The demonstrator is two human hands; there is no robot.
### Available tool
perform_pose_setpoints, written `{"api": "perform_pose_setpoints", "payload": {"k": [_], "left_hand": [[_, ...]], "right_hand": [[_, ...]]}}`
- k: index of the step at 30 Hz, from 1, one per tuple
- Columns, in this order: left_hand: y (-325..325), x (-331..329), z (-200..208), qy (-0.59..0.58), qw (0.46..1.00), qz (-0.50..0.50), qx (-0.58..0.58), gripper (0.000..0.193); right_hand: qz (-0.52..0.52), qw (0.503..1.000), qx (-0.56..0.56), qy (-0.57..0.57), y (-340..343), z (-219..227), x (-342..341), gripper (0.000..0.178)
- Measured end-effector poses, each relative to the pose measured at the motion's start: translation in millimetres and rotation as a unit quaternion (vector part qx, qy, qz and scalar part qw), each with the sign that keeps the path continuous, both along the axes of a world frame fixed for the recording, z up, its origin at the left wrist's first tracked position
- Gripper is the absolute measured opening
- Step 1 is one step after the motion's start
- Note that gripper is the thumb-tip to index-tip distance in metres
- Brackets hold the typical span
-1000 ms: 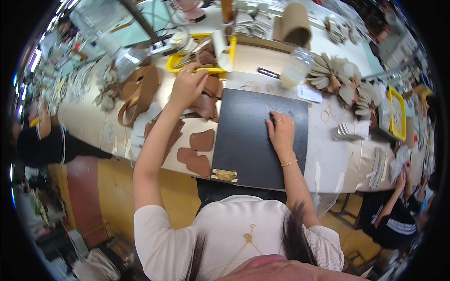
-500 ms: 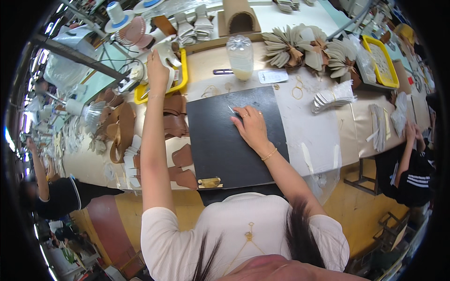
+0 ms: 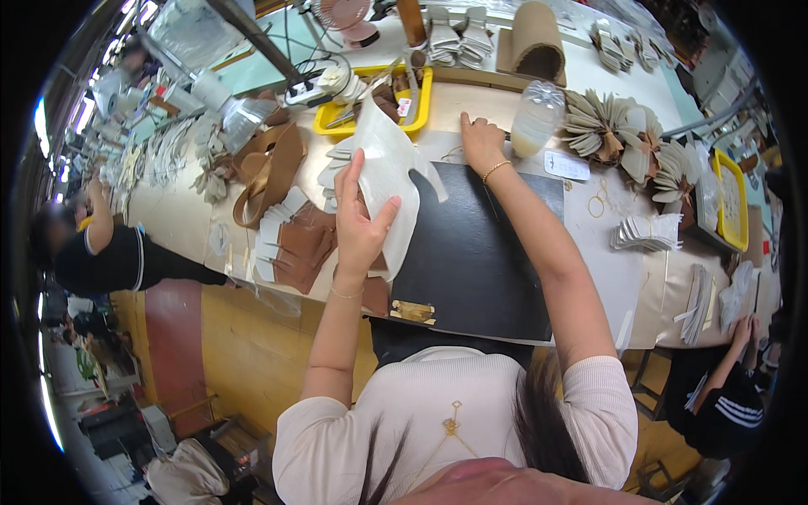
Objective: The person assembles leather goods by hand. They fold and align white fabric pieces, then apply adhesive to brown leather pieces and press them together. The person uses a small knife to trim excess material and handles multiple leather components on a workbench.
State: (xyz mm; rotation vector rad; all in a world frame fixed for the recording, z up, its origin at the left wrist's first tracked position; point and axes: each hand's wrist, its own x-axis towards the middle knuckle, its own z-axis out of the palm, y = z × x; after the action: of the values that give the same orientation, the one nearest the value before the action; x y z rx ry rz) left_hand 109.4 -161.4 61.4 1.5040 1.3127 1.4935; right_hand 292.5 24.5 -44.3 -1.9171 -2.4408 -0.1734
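Note:
My left hand [image 3: 364, 223] holds up a large white sheet-like piece [image 3: 389, 156] with a curved, notched outline, thumb across its face. It hangs over the left edge of a black cutting mat [image 3: 471, 252]. Beyond the mat's far edge, my right hand [image 3: 482, 145] is low over the table beside a clear plastic bottle [image 3: 537, 122] with pale contents. Its index finger points forward and the others curl; what they hold is hidden. A small dark end of something shows beside that hand.
Behind the white piece stands a yellow tray [image 3: 427, 101] with tools and brown scraps. Brown leather pieces [image 3: 303, 244] lie left of the mat. Bundles of grey pieces [image 3: 602, 126] and a white stack [image 3: 646, 231] lie on the right. Other people work at both sides.
My left hand has come back from the yellow tray, bringing the white piece toward me. My right hand has moved from the mat to beyond its far edge. The view has turned left.

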Motion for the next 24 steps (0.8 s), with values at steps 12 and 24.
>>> {"api": "perform_pose_setpoints", "payload": {"k": [12, 24], "left_hand": [[-54, -12, -66, -0.349, 0.916, 0.029, -0.197, 0.036], [-55, 21, -40, -0.075, 0.988, 0.027, -0.132, 0.043]], "right_hand": [[0.21, 0.927, 0.159, 0.267, -56, 59, -5, 0.004], [0.101, 0.917, -0.159, 0.351, -223, 39, 59, 0.016]]}}
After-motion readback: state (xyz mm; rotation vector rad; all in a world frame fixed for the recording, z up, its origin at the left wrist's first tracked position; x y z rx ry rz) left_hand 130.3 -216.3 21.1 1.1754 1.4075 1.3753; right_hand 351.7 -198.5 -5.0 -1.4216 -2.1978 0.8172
